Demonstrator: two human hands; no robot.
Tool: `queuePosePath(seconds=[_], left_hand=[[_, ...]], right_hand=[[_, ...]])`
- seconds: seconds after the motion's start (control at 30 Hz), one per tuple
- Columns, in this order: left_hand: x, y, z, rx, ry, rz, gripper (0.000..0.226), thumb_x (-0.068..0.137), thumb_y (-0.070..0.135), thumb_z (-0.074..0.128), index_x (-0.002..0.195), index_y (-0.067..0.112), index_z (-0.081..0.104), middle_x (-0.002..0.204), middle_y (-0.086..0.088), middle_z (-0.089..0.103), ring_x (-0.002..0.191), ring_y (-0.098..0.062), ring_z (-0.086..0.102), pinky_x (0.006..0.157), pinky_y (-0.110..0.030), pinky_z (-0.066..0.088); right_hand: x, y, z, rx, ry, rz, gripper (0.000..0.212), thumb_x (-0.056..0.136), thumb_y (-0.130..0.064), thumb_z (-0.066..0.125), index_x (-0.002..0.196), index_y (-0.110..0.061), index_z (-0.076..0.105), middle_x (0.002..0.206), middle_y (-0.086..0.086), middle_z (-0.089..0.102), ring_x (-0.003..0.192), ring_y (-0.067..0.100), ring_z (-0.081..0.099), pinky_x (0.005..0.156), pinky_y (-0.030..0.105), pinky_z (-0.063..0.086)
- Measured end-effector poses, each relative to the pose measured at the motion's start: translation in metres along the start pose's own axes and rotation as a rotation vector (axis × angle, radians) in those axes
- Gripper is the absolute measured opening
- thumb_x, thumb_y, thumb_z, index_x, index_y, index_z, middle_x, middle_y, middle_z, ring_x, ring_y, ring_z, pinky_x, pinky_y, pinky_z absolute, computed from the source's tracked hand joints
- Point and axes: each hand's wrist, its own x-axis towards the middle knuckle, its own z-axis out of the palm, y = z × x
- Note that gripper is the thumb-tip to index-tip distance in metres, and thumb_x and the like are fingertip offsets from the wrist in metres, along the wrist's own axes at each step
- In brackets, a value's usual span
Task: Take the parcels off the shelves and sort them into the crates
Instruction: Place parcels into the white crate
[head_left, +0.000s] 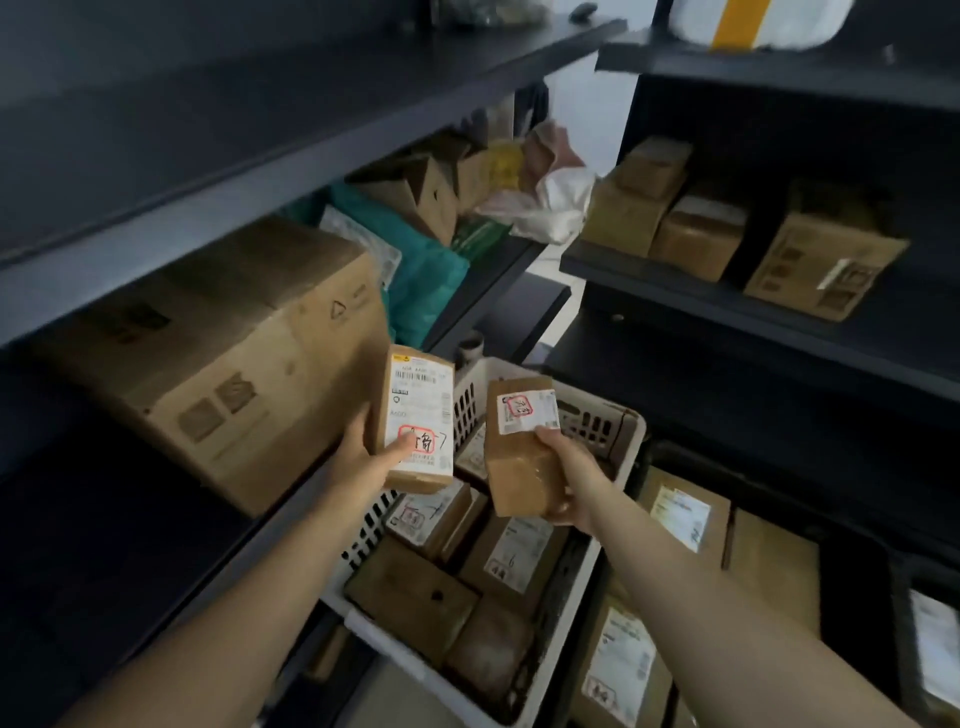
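Cardboard tall parcel (418, 415) in left grip (374, 460) and squat parcel (519, 457) in right grip (569, 483), both grasped label-up over white crate (636, 436), presumably for reading.

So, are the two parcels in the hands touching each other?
Apart. The head view shows the slotted wall of the white crate through the gap between the left parcel and the right parcel.
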Motion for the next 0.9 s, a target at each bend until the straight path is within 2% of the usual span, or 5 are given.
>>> queuePosePath(seconds=[0.13,0.27,0.33,0.67,0.9], left_hand=[[0.056,-0.056,0.018,0.097,-0.002,-0.103,0.057,0.083,0.013,0.069,0.134,0.023,0.045,0.122,-0.005,0.062,0.106,-0.024,0.061,0.092,-0.044,0.05],[0.1,-0.088,0.04,0.177,-0.019,-0.119,0.065,0.081,0.018,0.071,0.139,0.023,0.041,0.118,0.0,0.06,0.104,-0.018,0.06,0.087,-0.037,0.051],[0.122,-0.101,0.046,0.179,0.005,-0.095,0.066,0.082,0.023,0.07,0.14,0.024,0.038,0.118,0.002,0.06,0.105,-0.017,0.06,0.087,-0.037,0.052],[0.148,-0.151,0.052,0.419,0.043,-0.021,0.069,0.084,0.033,0.067,0.143,0.029,0.032,0.133,-0.004,0.052,0.115,-0.021,0.055,0.086,-0.037,0.053],[0.129,-0.129,0.072,0.21,-0.051,-0.079,0.057,0.091,0.028,0.058,0.142,0.025,0.033,0.128,0.0,0.054,0.101,-0.012,0.059,0.065,-0.015,0.047]], right_hand=[[0.083,0.021,0.009,0.061,0.043,0.009,0.035,0.092,-0.033,0.061,0.124,-0.024,0.05,0.098,0.002,0.062,0.082,0.019,0.06,0.06,0.029,0.046],[0.167,0.044,0.025,0.122,0.119,-0.019,0.061,0.081,-0.043,0.069,0.135,-0.026,0.047,0.124,0.007,0.062,0.104,0.027,0.062,0.09,0.048,0.054],[0.201,0.052,0.036,0.094,0.108,-0.027,0.065,0.083,-0.043,0.067,0.139,-0.022,0.043,0.129,0.005,0.058,0.107,0.024,0.059,0.095,0.04,0.05],[0.255,0.084,0.068,-0.192,0.007,0.13,0.046,0.102,-0.043,0.039,0.139,-0.017,0.046,0.132,0.012,0.056,0.105,0.025,0.057,0.064,0.027,0.042],[0.222,0.072,0.034,-0.249,0.012,0.049,0.057,0.098,-0.05,0.043,0.141,-0.014,0.044,0.138,0.01,0.053,0.12,0.029,0.055,0.104,0.048,0.043]])
